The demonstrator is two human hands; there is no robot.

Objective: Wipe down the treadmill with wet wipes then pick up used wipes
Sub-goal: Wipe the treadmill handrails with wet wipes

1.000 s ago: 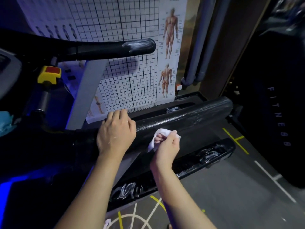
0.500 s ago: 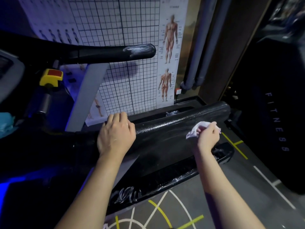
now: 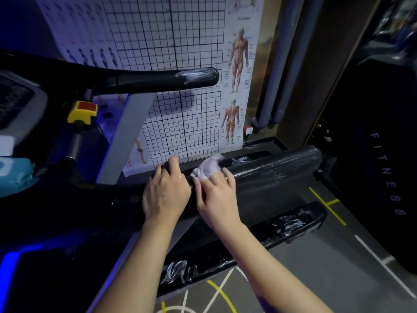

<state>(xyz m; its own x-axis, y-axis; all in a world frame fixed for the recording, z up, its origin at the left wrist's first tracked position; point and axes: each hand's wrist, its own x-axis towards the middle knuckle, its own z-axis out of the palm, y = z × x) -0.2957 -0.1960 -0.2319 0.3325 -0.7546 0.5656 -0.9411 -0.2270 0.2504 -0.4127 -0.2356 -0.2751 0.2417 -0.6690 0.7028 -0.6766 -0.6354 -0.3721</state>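
We see the near black textured handrail (image 3: 270, 170) open rightward to its rounded end. Leftward is blocked: the left hand (image 3: 165, 195) grips the rail just beside the right hand (image 3: 216, 195), which holds the white crumpled wipe (image 3: 207, 168) on it. Above is an open gap up to the far glossy black handrail (image 3: 158, 80). The grey slanted upright post (image 3: 128, 136) closes that gap on the left. The grey marked floor (image 3: 316, 267) is open between the black side rail (image 3: 248, 240) and the big black machine (image 3: 383, 154).
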